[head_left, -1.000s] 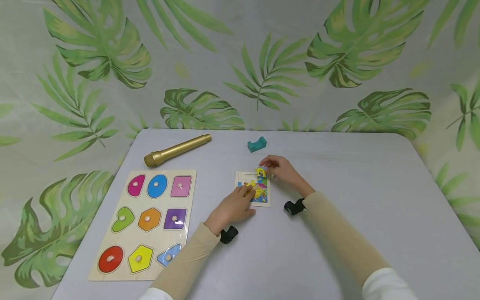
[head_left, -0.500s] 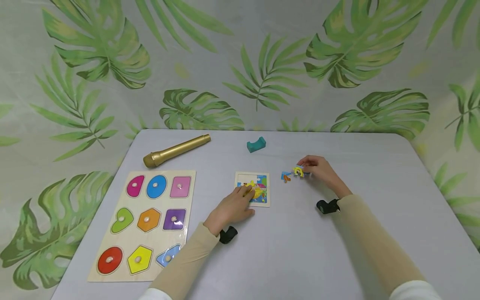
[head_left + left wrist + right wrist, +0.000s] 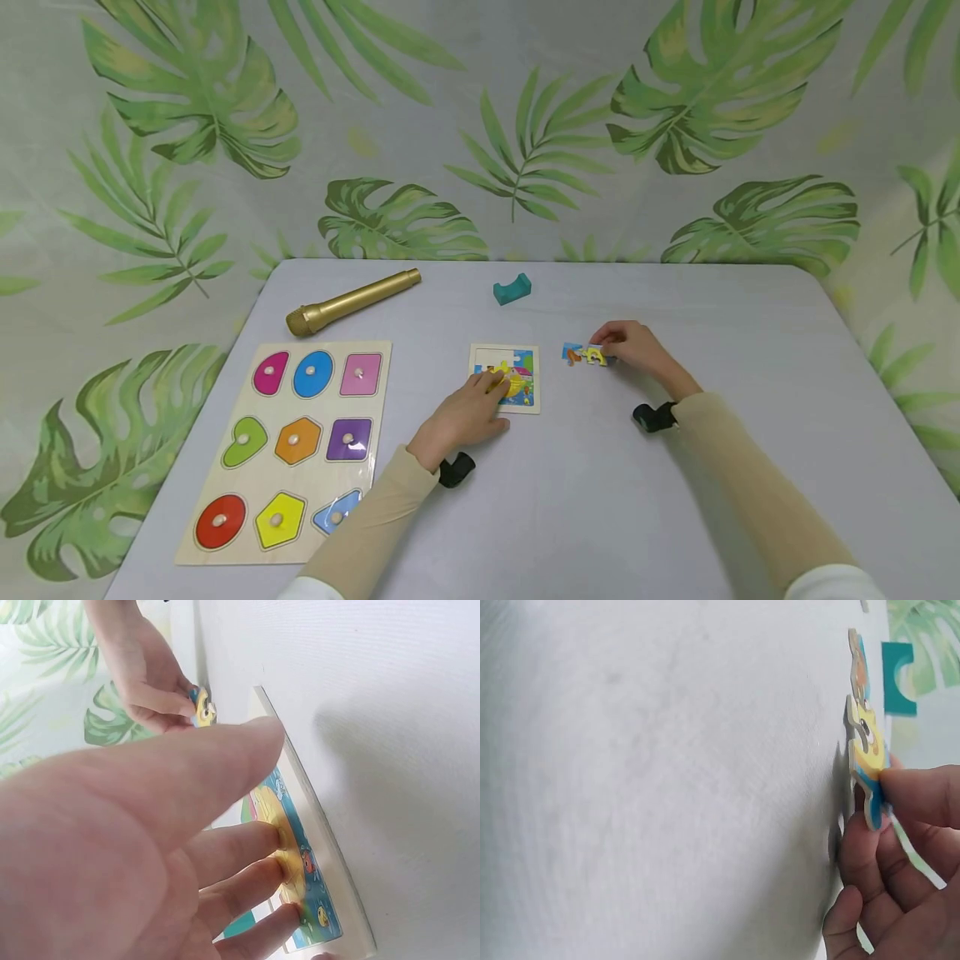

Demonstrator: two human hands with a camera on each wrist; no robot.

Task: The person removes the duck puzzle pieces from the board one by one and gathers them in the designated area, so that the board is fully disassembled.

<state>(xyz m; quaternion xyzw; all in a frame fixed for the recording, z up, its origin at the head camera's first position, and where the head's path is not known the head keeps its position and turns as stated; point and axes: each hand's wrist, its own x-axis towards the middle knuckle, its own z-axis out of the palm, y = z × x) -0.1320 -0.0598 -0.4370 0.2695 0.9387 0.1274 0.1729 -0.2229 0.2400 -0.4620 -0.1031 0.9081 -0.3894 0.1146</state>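
Observation:
A small square jigsaw puzzle (image 3: 504, 346) in a wooden frame lies mid-table, with a yellow duck picture and bare wood at its upper left. My left hand (image 3: 467, 410) rests on it; in the left wrist view its straight fingers (image 3: 244, 889) press on the pieces, covering part of the picture. To the right, my right hand (image 3: 639, 348) pinches a yellow-and-blue jigsaw piece (image 3: 870, 746) between thumb and fingers, low over the table and tilted. Right at this piece's left edge is a second jigsaw piece (image 3: 572, 353), blue with orange.
A shape board (image 3: 281, 467) with knobbed coloured pieces lies at left, partly under the left forearm. Behind it is a gold microphone (image 3: 356, 302). A teal curved block (image 3: 513, 289) sits near the back edge. A leaf-print cloth (image 3: 600, 125) hangs behind the table.
My right hand has carried the yellow-and-blue jigsaw piece from over the puzzle to the right, then lowered it beside the orange-and-blue piece. My left hand has stayed in place.

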